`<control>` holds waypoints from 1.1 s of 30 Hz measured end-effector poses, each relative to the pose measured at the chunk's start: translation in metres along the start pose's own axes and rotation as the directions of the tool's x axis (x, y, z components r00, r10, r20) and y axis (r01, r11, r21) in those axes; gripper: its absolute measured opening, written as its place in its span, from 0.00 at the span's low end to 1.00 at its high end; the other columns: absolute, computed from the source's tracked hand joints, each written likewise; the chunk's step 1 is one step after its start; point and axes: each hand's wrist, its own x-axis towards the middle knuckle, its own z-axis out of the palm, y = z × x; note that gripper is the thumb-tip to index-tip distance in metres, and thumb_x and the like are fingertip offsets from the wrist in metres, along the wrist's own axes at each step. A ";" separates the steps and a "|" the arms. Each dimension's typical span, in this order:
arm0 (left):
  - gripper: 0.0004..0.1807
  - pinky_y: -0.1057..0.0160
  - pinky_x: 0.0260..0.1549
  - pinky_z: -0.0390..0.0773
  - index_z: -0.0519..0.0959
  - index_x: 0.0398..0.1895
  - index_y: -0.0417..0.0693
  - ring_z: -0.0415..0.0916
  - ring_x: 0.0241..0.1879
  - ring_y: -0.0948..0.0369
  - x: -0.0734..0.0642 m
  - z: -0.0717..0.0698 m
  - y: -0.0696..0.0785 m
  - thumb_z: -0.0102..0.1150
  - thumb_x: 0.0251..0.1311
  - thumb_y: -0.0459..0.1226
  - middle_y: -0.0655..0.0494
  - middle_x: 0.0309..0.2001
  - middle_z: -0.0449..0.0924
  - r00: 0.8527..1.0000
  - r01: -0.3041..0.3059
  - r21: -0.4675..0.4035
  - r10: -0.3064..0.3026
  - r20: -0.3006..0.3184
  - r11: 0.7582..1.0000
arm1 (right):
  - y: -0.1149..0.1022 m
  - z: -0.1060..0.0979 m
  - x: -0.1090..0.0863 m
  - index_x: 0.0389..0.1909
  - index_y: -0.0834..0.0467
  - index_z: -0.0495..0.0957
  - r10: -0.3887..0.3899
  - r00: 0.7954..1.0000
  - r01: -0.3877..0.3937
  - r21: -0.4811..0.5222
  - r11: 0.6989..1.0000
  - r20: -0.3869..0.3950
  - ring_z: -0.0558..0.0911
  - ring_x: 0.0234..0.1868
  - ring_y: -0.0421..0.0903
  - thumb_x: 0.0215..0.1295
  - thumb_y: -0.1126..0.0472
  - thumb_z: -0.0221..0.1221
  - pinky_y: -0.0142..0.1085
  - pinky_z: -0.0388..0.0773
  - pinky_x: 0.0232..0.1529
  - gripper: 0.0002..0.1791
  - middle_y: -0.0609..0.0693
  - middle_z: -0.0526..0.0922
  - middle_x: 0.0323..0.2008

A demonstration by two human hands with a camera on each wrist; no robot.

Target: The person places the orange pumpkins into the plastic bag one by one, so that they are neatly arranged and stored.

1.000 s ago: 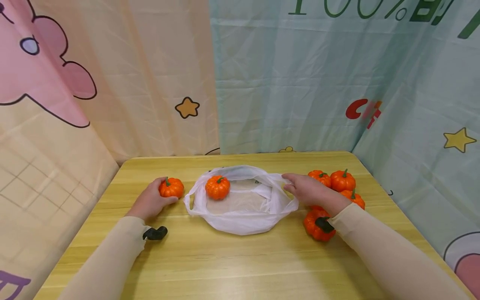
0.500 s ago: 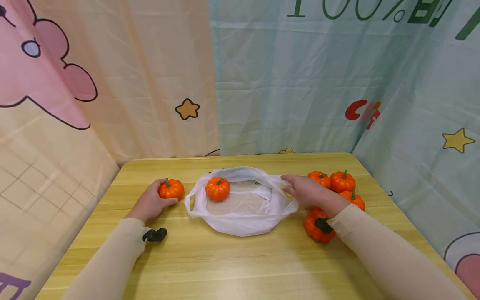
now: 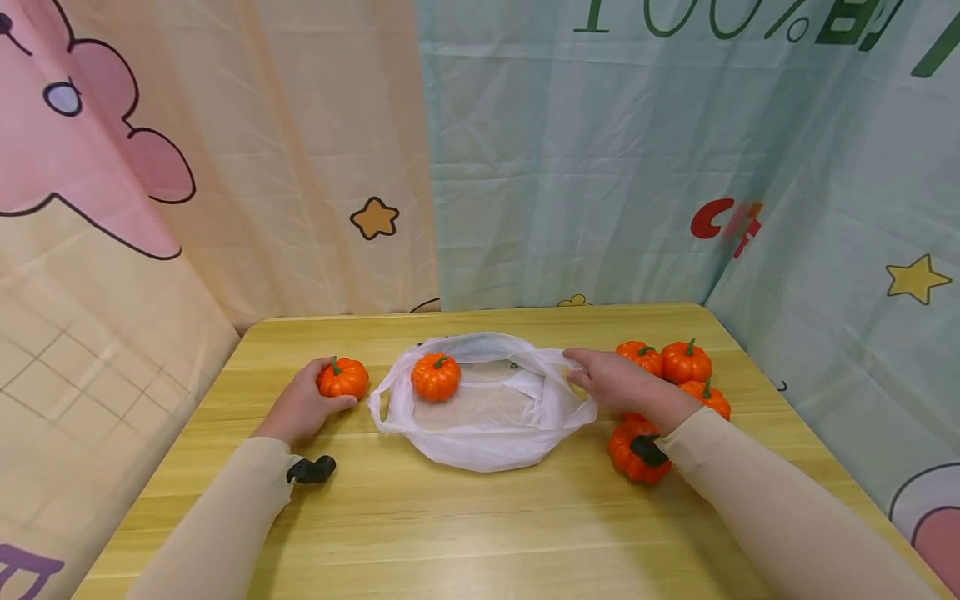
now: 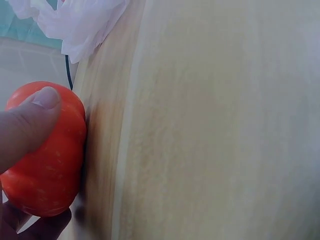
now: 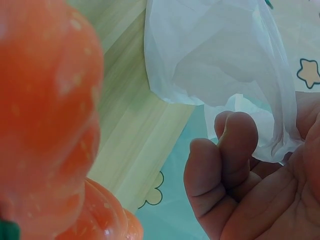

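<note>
My left hand [image 3: 302,401] grips a small orange pumpkin [image 3: 344,378] with a green stem, left of the bag. In the left wrist view the thumb lies across the pumpkin [image 4: 52,165], low over the table, with fingers beneath it. A white plastic bag [image 3: 487,450] lies with its mouth spread wide in the middle. Another pumpkin [image 3: 436,377] sits inside it on the left. My right hand [image 3: 626,382] pinches the bag's right handle; the right wrist view shows the bag [image 5: 215,55] gathered between thumb and fingers, with other fingers curled.
Several more pumpkins [image 3: 686,362] stand on the right of the wooden table [image 3: 450,533], partly behind my right arm. One pumpkin [image 3: 633,454] is below that wrist. Printed curtains [image 3: 525,167] hang behind the table. A black wrist piece [image 3: 311,470] sticks out from my left sleeve.
</note>
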 end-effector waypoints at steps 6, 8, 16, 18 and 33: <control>0.55 0.30 0.73 0.61 0.49 0.84 0.40 0.61 0.73 0.31 -0.001 0.000 0.002 0.70 0.66 0.53 0.29 0.79 0.56 1.000 -0.003 0.011 0.003 0.003 1.000 | 0.001 0.000 0.000 0.81 0.60 0.61 0.009 1.000 -0.009 0.007 1.000 0.004 0.75 0.72 0.63 0.83 0.52 0.52 0.60 0.68 0.74 0.32 0.63 0.73 0.74; 0.54 0.30 0.72 0.62 0.50 0.84 0.39 0.62 0.72 0.31 -0.001 0.000 0.003 0.70 0.66 0.52 0.29 0.78 0.57 1.000 -0.010 0.018 0.010 0.003 1.000 | 0.001 0.000 0.000 0.80 0.60 0.61 0.008 1.000 -0.008 0.009 1.000 0.001 0.75 0.72 0.63 0.83 0.52 0.52 0.60 0.68 0.74 0.31 0.63 0.73 0.74; 0.54 0.31 0.72 0.64 0.48 0.84 0.38 0.63 0.72 0.32 0.004 -0.006 0.015 0.69 0.67 0.52 0.28 0.78 0.57 0.998 -0.056 -0.001 0.056 -0.030 0.998 | 0.000 -0.002 -0.002 0.80 0.62 0.61 -0.005 1.000 0.005 0.007 1.000 -0.003 0.75 0.72 0.64 0.84 0.54 0.51 0.60 0.68 0.74 0.31 0.64 0.72 0.74; 0.55 0.31 0.72 0.65 0.47 0.85 0.39 0.64 0.71 0.33 0.004 -0.009 0.022 0.69 0.67 0.52 0.29 0.78 0.56 0.996 -0.075 -0.026 0.074 -0.051 0.997 | -0.001 -0.002 -0.002 0.80 0.62 0.61 -0.004 1.000 0.004 0.010 1.000 -0.003 0.75 0.72 0.64 0.84 0.54 0.51 0.60 0.68 0.74 0.31 0.64 0.72 0.75; 0.52 0.38 0.70 0.72 0.52 0.85 0.46 0.68 0.72 0.39 -0.002 0.017 0.119 0.72 0.65 0.46 0.39 0.78 0.60 0.963 -0.271 -0.089 0.270 -0.021 0.958 | -0.001 -0.003 -0.004 0.80 0.61 0.61 0.003 1.000 -0.002 0.004 1.000 -0.007 0.74 0.73 0.64 0.83 0.54 0.52 0.60 0.67 0.75 0.31 0.64 0.72 0.75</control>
